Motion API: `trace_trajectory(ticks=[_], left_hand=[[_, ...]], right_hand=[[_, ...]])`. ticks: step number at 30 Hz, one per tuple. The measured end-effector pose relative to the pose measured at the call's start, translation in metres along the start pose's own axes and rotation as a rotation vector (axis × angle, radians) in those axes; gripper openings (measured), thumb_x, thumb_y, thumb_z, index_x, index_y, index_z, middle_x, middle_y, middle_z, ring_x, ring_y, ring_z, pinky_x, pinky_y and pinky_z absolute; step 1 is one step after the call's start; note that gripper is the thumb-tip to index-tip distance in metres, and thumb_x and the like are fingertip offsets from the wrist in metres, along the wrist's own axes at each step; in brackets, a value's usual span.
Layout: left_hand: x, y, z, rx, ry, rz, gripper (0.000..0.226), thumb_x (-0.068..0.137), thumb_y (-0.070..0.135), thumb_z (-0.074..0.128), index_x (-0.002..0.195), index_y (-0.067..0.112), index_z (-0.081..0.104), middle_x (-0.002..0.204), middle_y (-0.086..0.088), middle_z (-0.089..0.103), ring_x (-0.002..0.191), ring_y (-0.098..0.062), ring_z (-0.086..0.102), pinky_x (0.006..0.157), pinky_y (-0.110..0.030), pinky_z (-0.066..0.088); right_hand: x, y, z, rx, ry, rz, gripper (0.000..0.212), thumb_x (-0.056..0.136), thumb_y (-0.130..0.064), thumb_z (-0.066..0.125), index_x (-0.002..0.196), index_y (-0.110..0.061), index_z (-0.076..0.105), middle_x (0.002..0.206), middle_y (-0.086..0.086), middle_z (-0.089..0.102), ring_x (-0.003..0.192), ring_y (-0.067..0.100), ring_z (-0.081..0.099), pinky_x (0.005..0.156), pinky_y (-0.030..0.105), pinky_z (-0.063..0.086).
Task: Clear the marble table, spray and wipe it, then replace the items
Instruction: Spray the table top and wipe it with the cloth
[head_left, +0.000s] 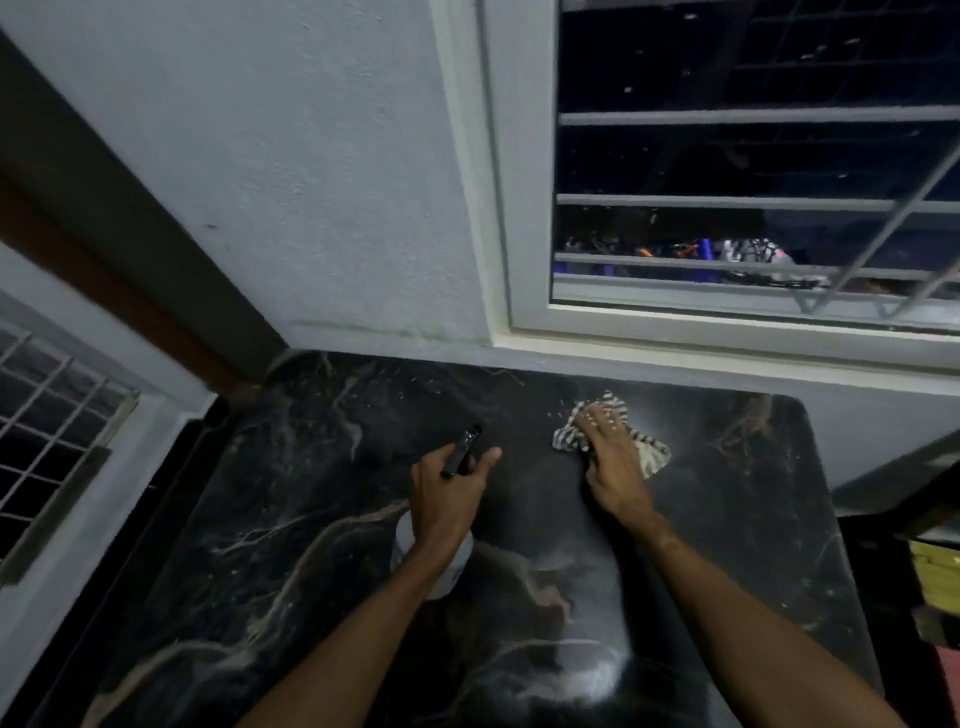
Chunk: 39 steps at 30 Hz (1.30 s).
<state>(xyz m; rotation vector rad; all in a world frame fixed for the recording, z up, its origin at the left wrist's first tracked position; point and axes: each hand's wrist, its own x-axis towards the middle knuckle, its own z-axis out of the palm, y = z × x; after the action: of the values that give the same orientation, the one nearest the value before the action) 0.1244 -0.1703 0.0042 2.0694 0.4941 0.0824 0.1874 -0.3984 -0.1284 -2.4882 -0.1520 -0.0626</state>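
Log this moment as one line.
phase: spray and wipe | left hand: grips spray bottle | right hand: presses striped cloth on marble table

The marble table (270, 519) is black with white and tan veins and rounded corners, and its far edge meets the wall (363, 208). A crumpled cloth (652, 452) with black and white stripes lies on the table's far half, right of the middle. Pale specks (561, 415) dot the stone just left of it, and a bright glare sits near the front edge.
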Motion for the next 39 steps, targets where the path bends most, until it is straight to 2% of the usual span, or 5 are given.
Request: trace_trajectory(ticks=[16, 20, 25, 29, 39], left_hand=[[0.102, -0.123, -0.204, -0.024, 0.134, -0.202, 0.027, 0.086, 0.042, 0.075, 0.071, 0.02, 0.07, 0.065, 0.018, 0.059, 0.064, 0.001, 0.05, 0.076, -0.021, 0.038], [0.124, -0.15, -0.242, -0.04, 0.203, -0.174, 0.03, 0.083, 0.043, 0.077, 0.078, 0.014, 0.077, 0.08, 0.003, 0.076, 0.084, -0.016, 0.069, 0.079, -0.029, 0.052], [0.151, -0.167, -0.271, -0.11, 0.212, -0.177, 0.046, 0.07, 0.063, 0.078, 0.083, 0.019, 0.076, 0.086, -0.003, 0.076, 0.088, -0.023, 0.07, 0.077, -0.036, 0.057], [0.166, -0.173, -0.281, -0.143, 0.212, -0.099, 0.045, 0.071, 0.065, 0.071, 0.071, 0.019, 0.069, 0.07, 0.007, 0.07, 0.072, -0.014, 0.068, 0.069, -0.036, 0.057], [0.178, -0.183, -0.29, -0.168, 0.257, 0.004, 0.031, 0.078, 0.051, 0.075, 0.068, 0.023, 0.067, 0.066, 0.009, 0.069, 0.068, -0.006, 0.066, 0.065, -0.033, 0.055]], right_hand=[[0.063, -0.238, 0.176, -0.049, -0.184, -0.25, 0.066, 0.077, -0.006, 0.048, 0.143, -0.009, 0.051, 0.158, 0.016, 0.035, 0.147, 0.04, 0.026, 0.122, 0.051, 0.018], [0.108, -0.283, 0.206, 0.016, -0.062, 0.094, 0.067, 0.072, -0.009, 0.046, 0.138, -0.004, 0.056, 0.151, 0.024, 0.042, 0.141, 0.053, 0.03, 0.119, 0.057, 0.022], [0.101, -0.33, 0.243, -0.076, -0.305, -0.376, 0.066, 0.081, -0.013, 0.04, 0.147, -0.01, 0.046, 0.16, 0.016, 0.031, 0.149, 0.043, 0.02, 0.122, 0.056, 0.015], [0.149, -0.346, 0.25, -0.113, -0.208, -0.047, 0.071, 0.079, -0.009, 0.053, 0.149, -0.011, 0.041, 0.161, 0.018, 0.026, 0.149, 0.047, 0.014, 0.123, 0.056, 0.01], [0.177, -0.389, 0.298, -0.199, -0.398, -0.435, 0.063, 0.083, -0.021, 0.053, 0.145, -0.01, 0.048, 0.159, 0.017, 0.032, 0.148, 0.045, 0.02, 0.122, 0.055, 0.015]])
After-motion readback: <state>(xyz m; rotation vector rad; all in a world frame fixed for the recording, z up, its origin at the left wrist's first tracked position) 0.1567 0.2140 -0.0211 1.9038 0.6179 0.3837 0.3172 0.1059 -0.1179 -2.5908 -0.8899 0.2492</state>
